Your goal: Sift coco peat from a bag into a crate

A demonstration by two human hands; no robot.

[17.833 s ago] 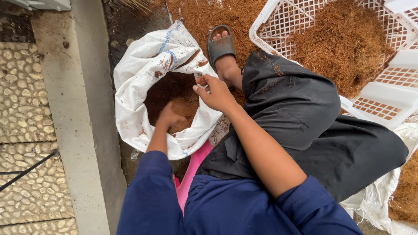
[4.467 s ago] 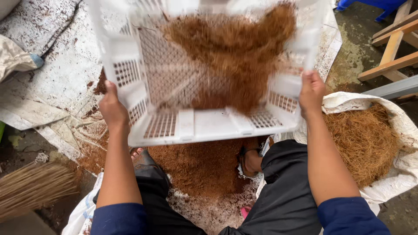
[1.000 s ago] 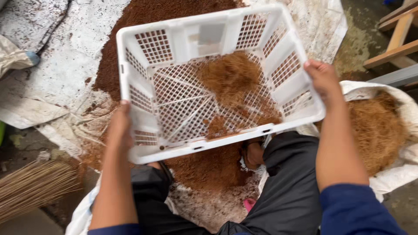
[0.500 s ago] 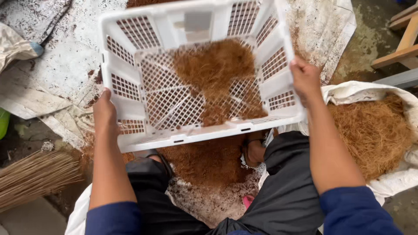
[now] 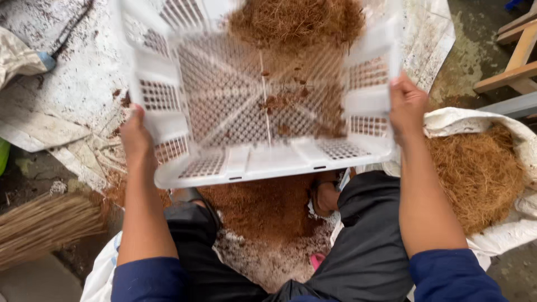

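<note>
I hold a white perforated plastic crate (image 5: 263, 162) up in front of me, tilted away. My left hand (image 5: 137, 131) grips its left wall and my right hand (image 5: 407, 103) grips its right wall. Brown coconut fibre (image 5: 296, 22) is bunched at the crate's far side, and bits of it are flying loose. Below the crate, between my legs, lies a pile of fine brown dust (image 5: 263, 210) on a white sheet (image 5: 72, 84). The crate is blurred by motion.
A white sack (image 5: 498, 232) full of coarse brown fibre (image 5: 475, 173) lies open at my right. A straw broom (image 5: 47, 223) lies at the lower left. Wooden legs (image 5: 514, 61) stand at the upper right. My sandalled feet rest beside the dust pile.
The crate has swung up and closer to me, tilting away. The fibre has slid from the crate's middle to its far side. Both hands keep their grip.
</note>
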